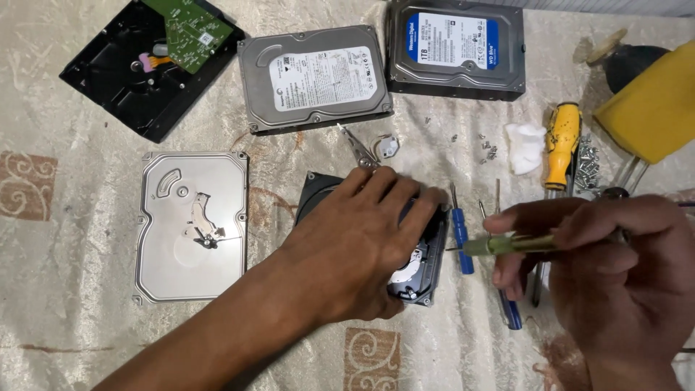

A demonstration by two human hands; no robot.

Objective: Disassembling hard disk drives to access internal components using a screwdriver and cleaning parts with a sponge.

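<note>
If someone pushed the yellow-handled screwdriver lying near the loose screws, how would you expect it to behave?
The yellow-handled screwdriver has a rounded handle, so it would probably roll sideways on the cloth-covered table. It looks rigid, not floppy. Rolling right, it might scatter the loose screws beside it.

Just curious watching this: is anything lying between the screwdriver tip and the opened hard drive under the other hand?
Nothing visible: the green screwdriver tip points across bare cloth at the open hard drive edge; the blue screwdrivers lie just beside.
</note>
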